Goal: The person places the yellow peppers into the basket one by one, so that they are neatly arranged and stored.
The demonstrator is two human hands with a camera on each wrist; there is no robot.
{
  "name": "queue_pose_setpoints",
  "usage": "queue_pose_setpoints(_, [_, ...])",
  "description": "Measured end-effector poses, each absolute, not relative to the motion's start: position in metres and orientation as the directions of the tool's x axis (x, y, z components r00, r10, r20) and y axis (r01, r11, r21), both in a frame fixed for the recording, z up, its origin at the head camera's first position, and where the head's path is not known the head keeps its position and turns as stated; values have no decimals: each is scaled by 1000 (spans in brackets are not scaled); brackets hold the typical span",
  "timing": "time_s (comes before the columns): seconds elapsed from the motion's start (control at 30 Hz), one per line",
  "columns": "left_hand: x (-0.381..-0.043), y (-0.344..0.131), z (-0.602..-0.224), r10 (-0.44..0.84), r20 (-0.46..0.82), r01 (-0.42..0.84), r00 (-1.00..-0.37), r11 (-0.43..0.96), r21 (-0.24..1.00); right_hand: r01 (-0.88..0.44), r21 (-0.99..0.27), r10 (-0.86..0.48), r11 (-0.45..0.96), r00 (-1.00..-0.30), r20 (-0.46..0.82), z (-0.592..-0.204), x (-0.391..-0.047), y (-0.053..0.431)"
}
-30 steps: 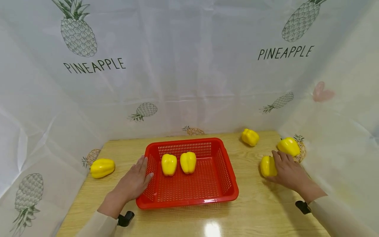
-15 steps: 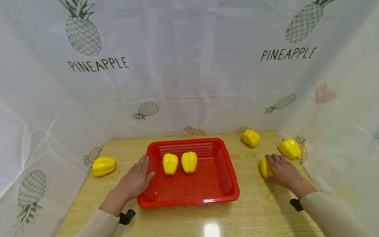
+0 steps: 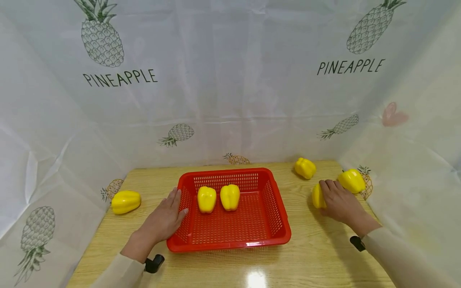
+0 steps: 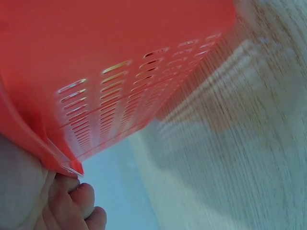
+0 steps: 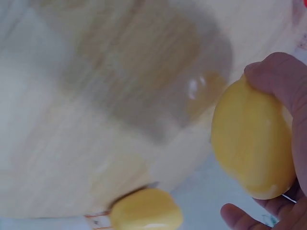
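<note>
My right hand [image 3: 340,201] grips a yellow bell pepper [image 3: 318,196] on the right side of the table. Close up in the right wrist view, the thumb presses one end of this bell pepper [image 5: 252,139], and its reflection shows on the tabletop apart from it. A red plastic basket [image 3: 230,247] stands mid-table with two yellow bell peppers inside, a left one [image 3: 207,199] and a right one [image 3: 229,197]. My left hand [image 3: 163,218] rests on the basket's left rim, fingers straight along it. The left wrist view shows the slotted outer wall [image 4: 120,96] under that hand.
Another yellow bell pepper [image 3: 125,202] lies at the table's left edge. Two more are at the back right: one [image 3: 305,168] near the back cloth, one [image 3: 351,181] just beyond my right hand. Pineapple-print cloth [image 3: 230,100] encloses the wooden table [image 3: 216,268] at back and sides.
My right hand has closed further over the bell pepper and moved slightly left and up in view with it. The left hand and the basket stay put.
</note>
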State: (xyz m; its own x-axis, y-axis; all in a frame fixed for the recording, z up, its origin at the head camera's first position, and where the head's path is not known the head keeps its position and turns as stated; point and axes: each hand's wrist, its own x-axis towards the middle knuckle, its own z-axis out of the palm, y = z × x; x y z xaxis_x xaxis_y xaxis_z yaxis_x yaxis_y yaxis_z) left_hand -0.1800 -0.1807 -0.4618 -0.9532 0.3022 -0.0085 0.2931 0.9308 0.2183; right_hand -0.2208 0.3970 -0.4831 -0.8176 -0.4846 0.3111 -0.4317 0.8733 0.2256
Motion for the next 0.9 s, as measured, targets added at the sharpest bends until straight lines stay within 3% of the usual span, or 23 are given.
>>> queue_pose_setpoints(0.27, [-180,-181,-461,300,-12,290,-954,932,215,-489,286,-566,824,-730,383,-464,-237,378])
queue_pose_setpoints(0.7, [-181,-181,-459,314,8,311,-950,937,160,-534,337,-629,776,-698,342,-395,-260,316])
queue_pose_setpoints(0.9, [-181,-181,-460,312,8,309,-950,938,158,-576,352,-674,738,-648,354,-378,-265,277])
